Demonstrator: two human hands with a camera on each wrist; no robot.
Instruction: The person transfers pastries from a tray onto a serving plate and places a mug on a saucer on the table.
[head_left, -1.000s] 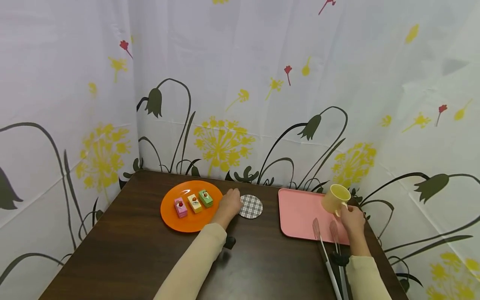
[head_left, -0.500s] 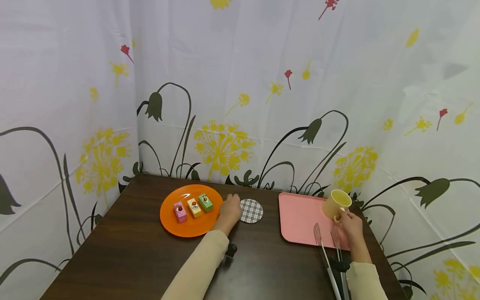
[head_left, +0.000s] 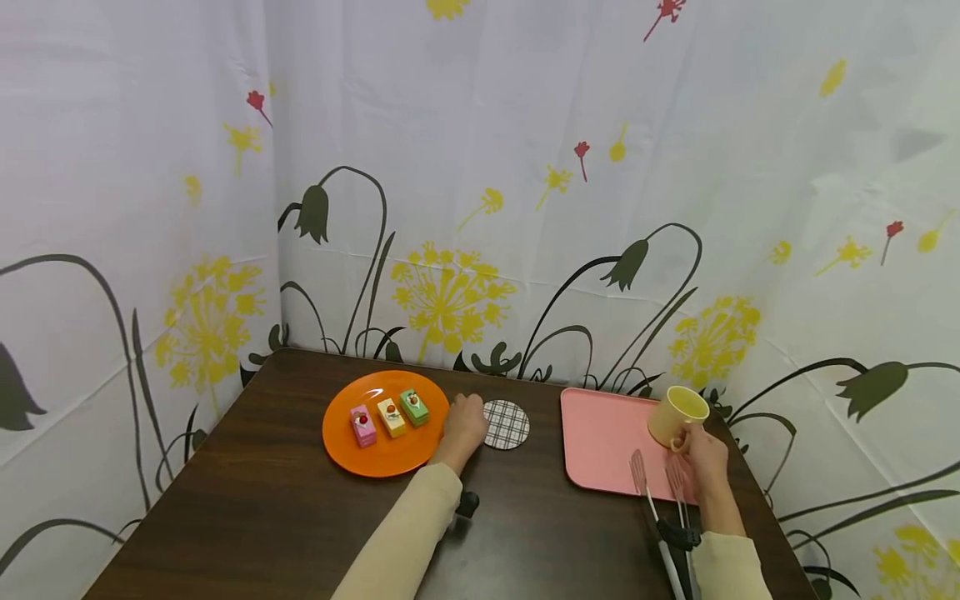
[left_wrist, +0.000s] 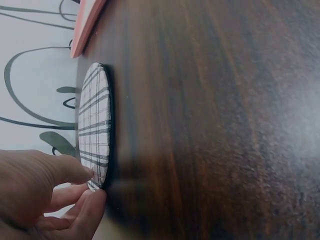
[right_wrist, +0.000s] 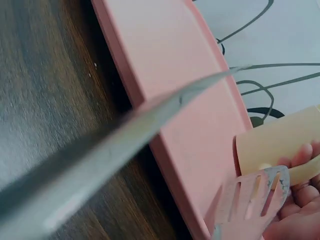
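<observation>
In the head view my left hand [head_left: 463, 427] is at the left edge of a round plaid coaster [head_left: 507, 426]. The left wrist view shows its thumb and fingers pinching the rim of the coaster [left_wrist: 95, 125], which lies almost flat on the table. My right hand [head_left: 707, 454] holds a pale yellow mug [head_left: 671, 423] by its handle, at the right end of a pink tray [head_left: 600, 442]. The mug [right_wrist: 275, 140] is upright; whether its base touches the tray is hard to tell. Metal tongs [head_left: 660, 521] with slotted ends lie beside and partly under the right wrist, ends over the tray.
Left of my left hand, an orange plate [head_left: 341, 454] carries a pink cake piece [head_left: 363, 426], a yellow one [head_left: 391, 417] and a green one [head_left: 414, 407]. All stand on a dark wooden table [head_left: 247, 500]. A flowered curtain [head_left: 480, 208] closes off the back and sides.
The mug in my right hand has come slightly down and nearer relative to the tray. My left hand stays at the coaster's edge. The head view has shifted a little.
</observation>
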